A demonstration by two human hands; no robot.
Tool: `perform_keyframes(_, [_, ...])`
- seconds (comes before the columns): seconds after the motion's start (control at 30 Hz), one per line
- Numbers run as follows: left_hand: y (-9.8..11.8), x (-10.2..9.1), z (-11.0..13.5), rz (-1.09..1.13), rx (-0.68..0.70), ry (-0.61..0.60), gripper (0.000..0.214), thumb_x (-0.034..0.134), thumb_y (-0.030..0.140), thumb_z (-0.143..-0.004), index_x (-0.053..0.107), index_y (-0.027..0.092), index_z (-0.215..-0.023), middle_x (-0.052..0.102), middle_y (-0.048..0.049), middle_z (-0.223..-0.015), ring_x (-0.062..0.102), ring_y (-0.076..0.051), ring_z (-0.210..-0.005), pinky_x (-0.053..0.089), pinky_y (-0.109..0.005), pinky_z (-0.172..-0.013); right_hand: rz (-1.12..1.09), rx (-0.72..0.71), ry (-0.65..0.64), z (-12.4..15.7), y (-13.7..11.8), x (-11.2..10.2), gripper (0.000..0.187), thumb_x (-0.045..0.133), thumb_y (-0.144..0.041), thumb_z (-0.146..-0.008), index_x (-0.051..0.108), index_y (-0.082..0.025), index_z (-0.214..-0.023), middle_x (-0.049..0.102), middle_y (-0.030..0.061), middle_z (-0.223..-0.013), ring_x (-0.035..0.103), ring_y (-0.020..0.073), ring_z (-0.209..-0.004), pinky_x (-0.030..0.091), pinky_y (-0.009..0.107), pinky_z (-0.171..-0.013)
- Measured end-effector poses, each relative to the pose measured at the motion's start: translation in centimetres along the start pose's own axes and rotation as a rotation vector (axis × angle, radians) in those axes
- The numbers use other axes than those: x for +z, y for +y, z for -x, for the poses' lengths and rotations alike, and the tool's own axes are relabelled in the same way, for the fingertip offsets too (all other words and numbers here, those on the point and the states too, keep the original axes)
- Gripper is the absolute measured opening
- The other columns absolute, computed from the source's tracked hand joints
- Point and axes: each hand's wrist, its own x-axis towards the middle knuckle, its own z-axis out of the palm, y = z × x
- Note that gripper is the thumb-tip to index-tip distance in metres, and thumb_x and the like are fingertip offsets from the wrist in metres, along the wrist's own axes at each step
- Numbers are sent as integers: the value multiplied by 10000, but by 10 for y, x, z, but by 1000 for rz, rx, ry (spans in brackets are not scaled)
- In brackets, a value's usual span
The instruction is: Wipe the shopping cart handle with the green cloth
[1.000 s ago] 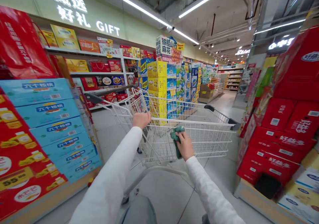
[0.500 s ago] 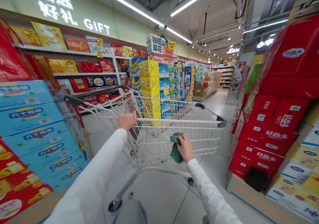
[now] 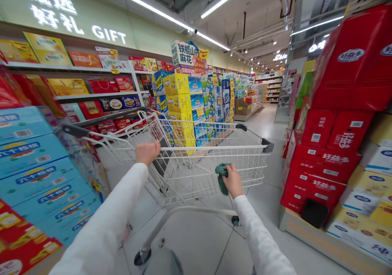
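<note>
A white wire shopping cart [image 3: 254, 160] stands side-on in front of me, its dark handle at the upper left. My left hand [image 3: 147, 152] is closed on the cart's near top rail. My right hand [image 3: 232, 180] grips a bunched green cloth [image 3: 221, 176] and presses it against the cart's wire side wall. Both arms wear white sleeves.
Stacked blue and red boxes [image 3: 36, 169] crowd the left. Red and yellow cartons [image 3: 333, 160] sit on a low platform at the right. A yellow and blue box display [image 3: 190, 103] stands behind the cart. Gift shelves [image 3: 92, 83] line the wall; the tiled aisle [image 3: 263, 124] runs back.
My view has shifted right and back a little, so the cart sits further left in frame. My right hand with the cloth has moved slightly along the cart's side. My left hand keeps its grip.
</note>
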Motion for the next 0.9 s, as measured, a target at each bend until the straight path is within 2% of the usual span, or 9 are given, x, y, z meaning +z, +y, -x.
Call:
perform_keyframes(0.07, [1, -1, -1, -22, -1, -20, 675, 154, 387, -881, 724, 33, -808, 674, -244, -752, 646, -310, -754, 418, -387, -660, 40, 1, -90, -3, 5, -9, 118, 555, -153, -735, 597, -199, -835, 562, 28, -885, 556, 168, -764, 387, 256, -638])
perform_keyframes(0.1, [1, -2, -1, -39, 1, -29, 682, 143, 385, -882, 726, 36, -817, 677, -241, -759, 646, -308, -759, 412, -381, -655, 49, 5, -91, -4, 7, -13, 95, 566, -175, -738, 601, -203, -822, 564, 24, -865, 552, 166, -750, 378, 254, -631])
perform_keyframes(0.27, [0, -4, -1, -108, 16, -34, 699, 113, 387, -880, 731, 67, -810, 682, -208, -737, 643, -286, -736, 380, -337, -618, -12, 77, 245, -5, 23, -17, 261, 497, -234, -797, 580, -188, -1041, 563, 71, -994, 553, 205, -893, 409, 292, -704])
perform_keyframes(0.4, [-4, -2, -2, -130, 23, -5, 706, 107, 398, -879, 734, 89, -777, 682, -190, -715, 636, -274, -703, 342, -312, -581, -17, 46, 147, -5, 32, -14, 220, 488, -182, -768, 604, -196, -955, 585, 52, -946, 564, 191, -858, 420, 284, -709])
perform_keyframes(0.53, [-6, 0, -2, -114, 28, 21, 681, 133, 405, -877, 733, 109, -753, 675, -177, -684, 626, -272, -686, 296, -305, -551, -18, 78, 304, -8, 38, -18, 271, 488, -199, -765, 594, -198, -1014, 589, 66, -992, 550, 207, -939, 420, 308, -785])
perform_keyframes(0.7, [-7, -3, -1, -89, 61, 30, 602, 198, 414, -862, 719, 153, -711, 664, -151, -658, 601, -255, -658, 252, -298, -532, -60, 194, 295, -10, 48, -21, 180, 489, -233, -751, 607, -195, -881, 605, 51, -896, 560, 197, -838, 418, 298, -731])
perform_keyframes(0.8, [-9, -4, -1, -111, 74, 24, 566, 225, 425, -848, 701, 166, -687, 662, -136, -653, 586, -242, -635, 227, -289, -522, -42, 285, 463, -11, 54, -24, 242, 478, -266, -761, 596, -183, -955, 590, 77, -984, 546, 216, -915, 411, 315, -761])
perform_keyframes(0.83, [-10, -4, -2, -122, 77, 27, 557, 229, 431, -844, 692, 171, -674, 664, -128, -655, 583, -238, -631, 220, -284, -519, -31, 303, 477, -12, 56, -25, 251, 472, -270, -762, 593, -179, -962, 583, 84, -995, 543, 221, -921, 411, 321, -760])
perform_keyframes(0.9, [-11, -3, -2, -136, 83, 37, 546, 231, 440, -838, 674, 181, -653, 666, -111, -654, 579, -228, -625, 211, -276, -515, -19, 333, 423, -13, 61, -28, 221, 474, -271, -753, 598, -180, -911, 583, 78, -952, 547, 224, -875, 413, 324, -732])
